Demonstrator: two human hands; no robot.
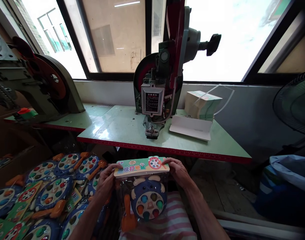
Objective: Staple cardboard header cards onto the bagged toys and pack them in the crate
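Observation:
Between my two hands hangs a clear bag with a folded card header [139, 167] across its top, green and yellow with printed characters. Inside the bag are a blue animal-shaped toy [149, 196] with coloured round buttons and an orange toy hammer [128, 215]. My left hand [107, 178] pinches the header's left end, and my right hand [176, 169] pinches its right end. The bag hangs over a pink-and-white striped cloth [177, 213] on the lap. Just beyond, at the table's edge, stands a stapling machine [152, 100], its foot apart from the header.
Several bagged toys [52, 191] are piled at the left. On the green table [112, 123] lie a folded white card [191, 128] and a stack of cards [202, 103] with a loose strap. Another machine [49, 80] stands left; a fan [294, 103] and a blue sack [282, 186] are right.

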